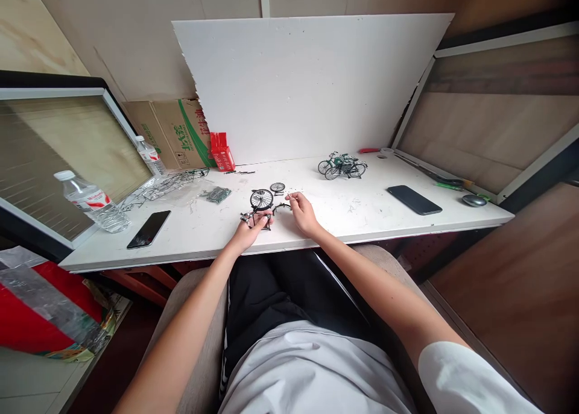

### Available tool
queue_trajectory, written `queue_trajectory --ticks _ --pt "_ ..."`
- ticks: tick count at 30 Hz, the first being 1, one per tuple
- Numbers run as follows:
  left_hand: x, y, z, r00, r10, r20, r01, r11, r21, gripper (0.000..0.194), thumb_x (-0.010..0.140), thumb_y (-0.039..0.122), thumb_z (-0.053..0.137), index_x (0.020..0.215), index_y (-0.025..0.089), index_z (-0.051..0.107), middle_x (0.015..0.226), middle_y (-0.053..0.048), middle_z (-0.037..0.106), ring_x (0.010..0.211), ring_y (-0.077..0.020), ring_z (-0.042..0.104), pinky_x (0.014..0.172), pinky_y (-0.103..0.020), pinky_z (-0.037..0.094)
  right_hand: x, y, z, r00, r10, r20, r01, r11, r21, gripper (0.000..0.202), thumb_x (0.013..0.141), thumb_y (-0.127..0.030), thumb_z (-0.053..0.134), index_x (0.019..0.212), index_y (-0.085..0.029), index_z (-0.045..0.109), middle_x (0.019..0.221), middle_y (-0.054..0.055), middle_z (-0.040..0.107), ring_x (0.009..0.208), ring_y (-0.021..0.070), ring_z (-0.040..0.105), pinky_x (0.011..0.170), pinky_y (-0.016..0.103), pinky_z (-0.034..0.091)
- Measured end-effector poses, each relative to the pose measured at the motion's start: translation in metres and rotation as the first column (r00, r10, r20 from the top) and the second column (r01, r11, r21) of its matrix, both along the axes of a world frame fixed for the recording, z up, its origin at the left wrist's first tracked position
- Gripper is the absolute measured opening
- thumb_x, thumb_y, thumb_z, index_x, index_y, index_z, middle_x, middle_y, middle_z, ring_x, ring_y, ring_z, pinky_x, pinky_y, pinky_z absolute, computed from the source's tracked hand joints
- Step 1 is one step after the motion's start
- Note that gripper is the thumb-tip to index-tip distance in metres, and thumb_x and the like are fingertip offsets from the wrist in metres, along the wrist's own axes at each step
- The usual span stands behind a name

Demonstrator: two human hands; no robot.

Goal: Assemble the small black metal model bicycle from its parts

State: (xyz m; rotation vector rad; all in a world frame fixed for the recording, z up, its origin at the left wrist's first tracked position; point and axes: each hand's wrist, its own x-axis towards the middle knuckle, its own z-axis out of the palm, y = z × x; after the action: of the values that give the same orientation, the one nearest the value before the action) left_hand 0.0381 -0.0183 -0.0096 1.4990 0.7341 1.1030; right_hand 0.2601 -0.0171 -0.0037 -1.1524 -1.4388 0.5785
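Note:
My left hand (248, 232) is closed around a small black model bicycle (266, 223) near the table's front edge. One spoked wheel (262, 199) stands up at the bicycle's far side; whether it is joined on cannot be seen. A curved black mudguard-like strip (281, 207) reaches from the bicycle toward my right hand (302, 214). The fingertips of that hand are pinched together, and what they hold is too small to name. Behind lies a loose wheel (277, 187), with tiny dark parts scattered beside it.
Finished-looking model bicycles (342, 165) stand at the back. Left are a phone (149, 229), water bottle (93, 202), black part frames (169, 186), bagged parts (217, 194) and a red box (221, 152). Right are another phone (414, 199) and a mouse (474, 200). A white board (312, 88) rises behind.

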Motion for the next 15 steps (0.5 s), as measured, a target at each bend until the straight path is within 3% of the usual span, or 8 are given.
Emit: queue_trajectory --ticks 4,9,12,15 --pt "0.000 0.000 0.000 0.999 -0.004 0.032 0.004 1.000 -0.022 0.048 0.085 0.052 0.083 0.114 0.015 0.074 0.099 -0.009 0.076 0.096 -0.0222 0.071 0.100 -0.041 0.055 0.017 0.001 0.005 0.957 -0.083 0.276 0.088 0.996 -0.007 0.023 0.101 -0.037 0.055 0.103 -0.021 0.072 0.106 0.008 0.077 0.094 0.0247 0.065 0.085 0.036 0.048" --pt "0.000 0.000 -0.001 0.999 0.011 0.047 -0.009 0.999 -0.049 0.048 0.084 0.051 0.085 0.114 0.015 0.075 0.100 -0.009 0.077 0.099 -0.0228 0.071 0.101 -0.041 0.055 0.049 0.005 0.009 0.755 -0.281 0.593 0.295 0.952 0.077 0.027 0.102 -0.028 0.055 0.107 -0.018 0.080 0.117 0.017 0.074 0.116 0.0359 0.055 0.095 0.046 0.044" --pt "0.000 0.000 -0.002 0.998 0.020 0.059 -0.017 0.998 -0.052 0.049 0.083 0.051 0.085 0.114 0.015 0.075 0.101 -0.010 0.077 0.100 -0.0233 0.072 0.100 -0.041 0.055 0.060 0.008 0.005 0.664 -0.292 0.688 0.366 0.930 0.042 0.032 0.103 -0.024 0.052 0.109 -0.019 0.083 0.117 0.019 0.074 0.121 0.0397 0.050 0.094 0.050 0.041" --pt "0.000 -0.001 -0.001 0.998 0.023 0.062 -0.020 0.999 -0.046 0.048 0.084 0.050 0.085 0.114 0.014 0.075 0.101 -0.010 0.077 0.099 -0.0232 0.071 0.098 -0.040 0.055 0.062 0.010 0.002 0.648 -0.260 0.716 0.371 0.929 0.001 0.033 0.102 -0.022 0.052 0.114 -0.020 0.082 0.118 0.019 0.075 0.122 0.0400 0.049 0.094 0.051 0.041"
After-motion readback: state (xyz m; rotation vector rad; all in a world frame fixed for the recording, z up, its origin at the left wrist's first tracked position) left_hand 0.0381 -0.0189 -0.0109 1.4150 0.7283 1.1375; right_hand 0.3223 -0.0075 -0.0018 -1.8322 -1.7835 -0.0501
